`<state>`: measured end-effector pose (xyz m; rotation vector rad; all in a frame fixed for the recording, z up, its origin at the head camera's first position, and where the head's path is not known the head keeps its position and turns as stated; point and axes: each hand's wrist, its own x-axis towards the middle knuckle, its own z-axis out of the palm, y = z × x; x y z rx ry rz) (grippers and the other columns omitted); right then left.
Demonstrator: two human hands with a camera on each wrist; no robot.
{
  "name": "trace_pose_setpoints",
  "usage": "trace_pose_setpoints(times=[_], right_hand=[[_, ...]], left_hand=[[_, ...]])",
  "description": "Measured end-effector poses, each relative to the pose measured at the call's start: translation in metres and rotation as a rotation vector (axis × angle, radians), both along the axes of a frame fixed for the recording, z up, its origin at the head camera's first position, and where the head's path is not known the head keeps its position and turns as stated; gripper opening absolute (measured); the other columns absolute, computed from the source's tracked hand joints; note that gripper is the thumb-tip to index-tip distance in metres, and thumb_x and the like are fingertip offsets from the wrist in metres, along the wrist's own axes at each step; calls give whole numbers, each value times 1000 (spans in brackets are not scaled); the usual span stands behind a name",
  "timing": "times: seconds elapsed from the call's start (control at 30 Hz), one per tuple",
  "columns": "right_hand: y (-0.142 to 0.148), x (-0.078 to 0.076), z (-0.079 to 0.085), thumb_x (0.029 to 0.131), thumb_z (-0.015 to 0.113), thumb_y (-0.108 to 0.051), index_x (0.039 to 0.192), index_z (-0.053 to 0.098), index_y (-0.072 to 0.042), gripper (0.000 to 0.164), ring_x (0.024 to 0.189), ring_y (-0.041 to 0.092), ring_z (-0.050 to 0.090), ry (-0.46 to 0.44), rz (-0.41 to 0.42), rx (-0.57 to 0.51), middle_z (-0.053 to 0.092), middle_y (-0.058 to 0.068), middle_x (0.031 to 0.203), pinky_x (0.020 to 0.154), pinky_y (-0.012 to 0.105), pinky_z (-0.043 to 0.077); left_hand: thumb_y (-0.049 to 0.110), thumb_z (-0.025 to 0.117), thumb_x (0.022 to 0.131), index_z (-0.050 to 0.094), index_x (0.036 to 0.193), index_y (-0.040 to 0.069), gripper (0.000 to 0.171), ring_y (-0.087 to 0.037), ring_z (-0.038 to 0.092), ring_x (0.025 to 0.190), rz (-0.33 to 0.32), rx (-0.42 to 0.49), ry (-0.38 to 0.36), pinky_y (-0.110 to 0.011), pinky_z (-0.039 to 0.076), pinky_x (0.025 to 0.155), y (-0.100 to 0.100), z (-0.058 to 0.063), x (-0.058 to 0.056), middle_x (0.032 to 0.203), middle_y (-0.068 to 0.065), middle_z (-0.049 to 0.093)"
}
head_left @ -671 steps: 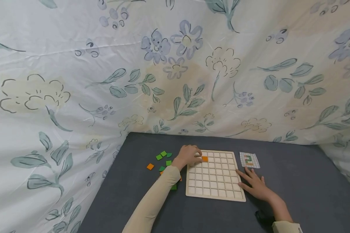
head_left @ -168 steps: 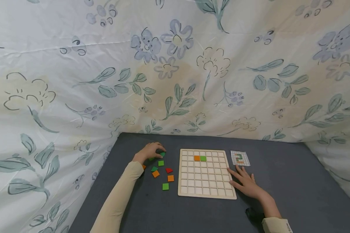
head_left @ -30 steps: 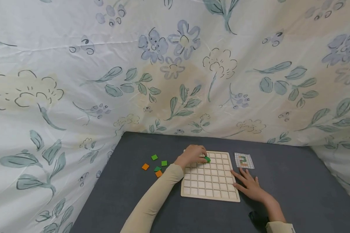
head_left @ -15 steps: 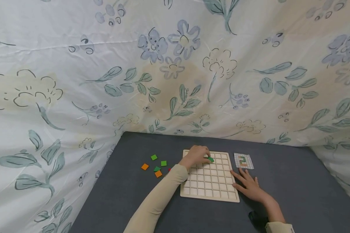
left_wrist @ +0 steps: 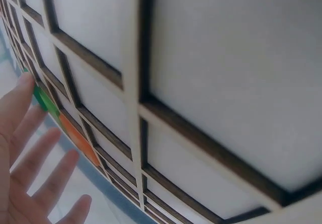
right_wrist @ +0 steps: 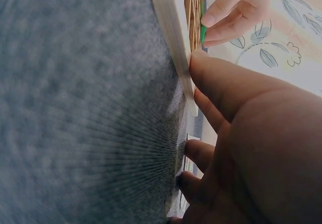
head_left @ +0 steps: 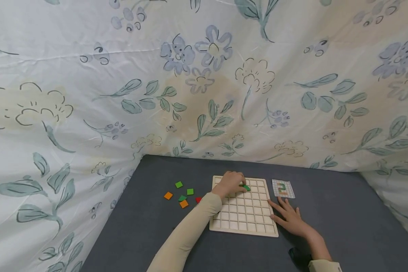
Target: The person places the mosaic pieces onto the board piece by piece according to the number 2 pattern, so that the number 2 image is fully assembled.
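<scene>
My left hand [head_left: 229, 182] is over the upper part of the gridded wooden board [head_left: 244, 229]. Its thumb and fingertips pinch a dark green tile [head_left: 246, 187] down at the grid. In the left wrist view, a lighter green tile [left_wrist: 46, 102] and an orange tile [left_wrist: 78, 139] sit side by side in the grid, beside the fingers. My right hand [head_left: 290, 219] lies with fingers spread, thumb and index finger touching the board's right edge. Its other fingertips reach toward a small printed card [head_left: 283, 188] with a coloured pattern on a grid.
Left of the board lie loose tiles: light green ones such as a green square [head_left: 179, 184], orange ones such as an orange square [head_left: 168, 195], a dark green piece [head_left: 182, 198] and a red piece [head_left: 198, 199] partly behind the forearm. A floral cloth [head_left: 204, 94] hangs behind the table.
Earlier a lone orange tile sat in the board; a green one then joined it. My left hand has since come from the loose tiles with the dark green tile, shifting slightly right this last second.
</scene>
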<state>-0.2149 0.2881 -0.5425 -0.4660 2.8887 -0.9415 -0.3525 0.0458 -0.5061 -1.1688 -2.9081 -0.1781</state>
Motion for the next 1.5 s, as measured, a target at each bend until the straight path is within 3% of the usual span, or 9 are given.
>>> trace_pose_setpoints(times=[0.23,0.5,0.87,1.5], right_hand=[[-2,1,1,92,55,-35,141,40,-13,56,130,60,7,8,-13,14,18,33,146,90,81,-2],[-3,4,3,92,56,-32,141,39,-9,56,129,62,7,15,18,-4,17,34,146,89,81,-1],[-2,3,2,92,55,-32,141,39,-9,56,129,62,7,22,13,10,17,33,147,89,81,-1],[0,2,0,92,56,-32,141,39,-10,57,129,61,7,28,9,7,17,33,146,89,81,-1]], left_hand=[[47,64,82,69,105,30,29,-10,57,106,2,-7,-1,-36,40,103,0,0,2,119,11,59],[43,68,81,71,105,28,29,-8,57,103,-5,65,-74,-34,43,98,-5,-2,1,115,10,61],[43,66,82,69,107,31,28,-8,57,105,-5,57,-59,-31,45,96,-5,-7,-2,118,11,60],[40,65,85,67,112,28,30,-14,54,110,-5,49,-96,-35,42,99,-10,1,3,123,7,58]])
